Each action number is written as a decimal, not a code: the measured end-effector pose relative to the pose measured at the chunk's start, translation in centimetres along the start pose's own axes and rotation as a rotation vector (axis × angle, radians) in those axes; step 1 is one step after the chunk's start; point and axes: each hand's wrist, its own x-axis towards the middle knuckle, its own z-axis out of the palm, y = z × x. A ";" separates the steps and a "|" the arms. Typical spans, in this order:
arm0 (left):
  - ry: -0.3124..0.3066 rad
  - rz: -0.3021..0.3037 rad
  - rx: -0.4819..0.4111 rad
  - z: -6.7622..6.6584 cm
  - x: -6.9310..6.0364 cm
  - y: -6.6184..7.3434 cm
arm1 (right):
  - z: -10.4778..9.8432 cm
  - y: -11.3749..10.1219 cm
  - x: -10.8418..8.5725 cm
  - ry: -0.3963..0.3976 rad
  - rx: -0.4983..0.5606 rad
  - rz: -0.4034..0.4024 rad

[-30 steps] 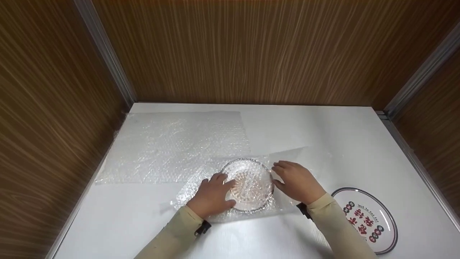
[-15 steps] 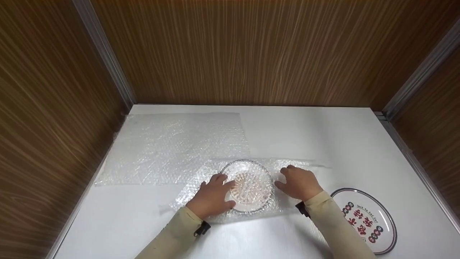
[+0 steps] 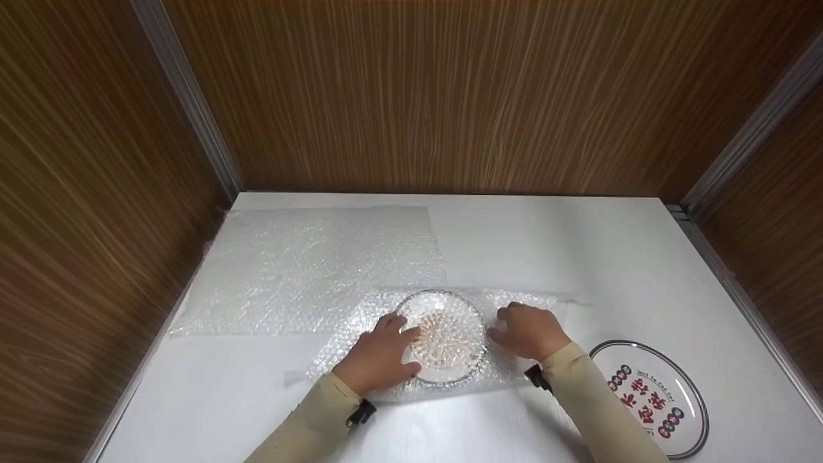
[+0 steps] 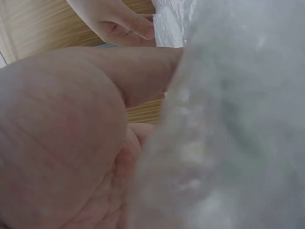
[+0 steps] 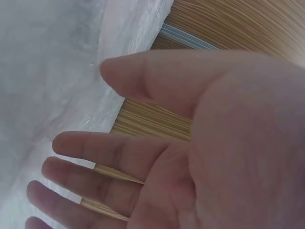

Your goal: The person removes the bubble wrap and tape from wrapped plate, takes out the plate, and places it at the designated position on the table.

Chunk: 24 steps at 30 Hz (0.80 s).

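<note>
Wrapping step, I judge: sunburst-patterned plate (image 3: pixel 443 341) under bubble wrap (image 3: pixel 500 372), midway between desk's (image 3: pixel 501 231) side edges. Left hand's (image 3: pixel 379 354) fingers spread over it; right hand's (image 3: pixel 529 331) released. Next: likely fold right flap.

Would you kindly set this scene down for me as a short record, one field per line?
Work surface: white table
Central item: round dish, seen through bubble wrap
Left hand: resting on the wrapped dish's left side, fingers spread
Right hand: at the wrap, just right of the dish
Flat packing: bubble wrap sheet, far left of the table
Other tableware: plate with red characters, unwrapped, partly behind the right sleeve
Background: wood-grain panels
</note>
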 end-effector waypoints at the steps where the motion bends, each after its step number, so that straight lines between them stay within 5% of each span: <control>1: 0.001 0.001 -0.001 0.0 0.0 0.0 | -0.1 -0.2 -0.1 0.025 -0.007 -0.012; 7: 0.006 0.003 -0.003 0.3 -0.2 -0.1 | -0.1 -2.1 -0.7 0.193 0.006 -0.219; 15: 0.018 0.018 0.023 0.7 -0.5 0.1 | 0.6 -3.1 -1.2 0.041 0.064 -0.570; 24: 0.048 0.036 0.055 -0.1 -0.2 0.3 | 1.4 -3.2 -0.3 0.075 0.025 -0.633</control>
